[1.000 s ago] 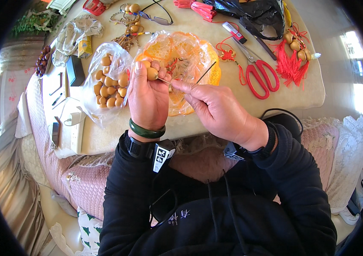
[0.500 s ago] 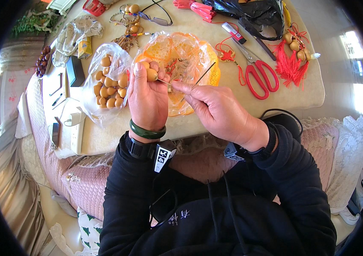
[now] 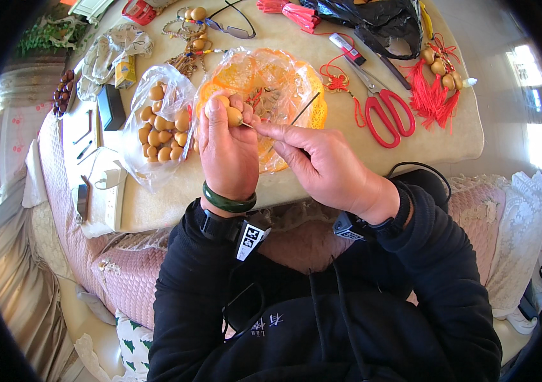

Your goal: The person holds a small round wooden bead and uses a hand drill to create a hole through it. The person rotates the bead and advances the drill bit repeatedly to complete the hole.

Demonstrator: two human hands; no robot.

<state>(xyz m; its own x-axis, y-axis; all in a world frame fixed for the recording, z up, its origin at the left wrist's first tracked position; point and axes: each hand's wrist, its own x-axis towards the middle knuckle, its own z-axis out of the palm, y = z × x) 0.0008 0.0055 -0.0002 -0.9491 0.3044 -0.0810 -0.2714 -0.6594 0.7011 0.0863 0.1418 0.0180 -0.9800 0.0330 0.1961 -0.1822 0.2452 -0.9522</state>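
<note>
My left hand [image 3: 229, 156], with a dark green bangle at its wrist, is closed around small tan gourds; one gourd [image 3: 234, 116] shows its end toward my right hand. My right hand [image 3: 331, 162] pinches a thin metal pick [image 3: 247, 125], its tip at that gourd's end. A slim dark rod [image 3: 306, 109] slants past the right index finger; whether the hand grips it cannot be told. Both hands are over the near side of an orange-yellow basket [image 3: 317, 79] lined with clear plastic. A clear bag of gourds [image 3: 164, 137] lies left of my left hand.
Red-handled scissors [image 3: 382, 114], a red knotted cord [image 3: 339, 81] and red tassels with gourds [image 3: 433, 89] lie to the right. A black plastic bag [image 3: 379, 22] and glasses [image 3: 236, 30] are at the back. A white power strip [image 3: 115, 197] is at the left edge.
My left hand has shifted slightly right and nearer to me with the gourds, bringing the gourd's end closer to my right fingertips. The right hand has barely moved.
</note>
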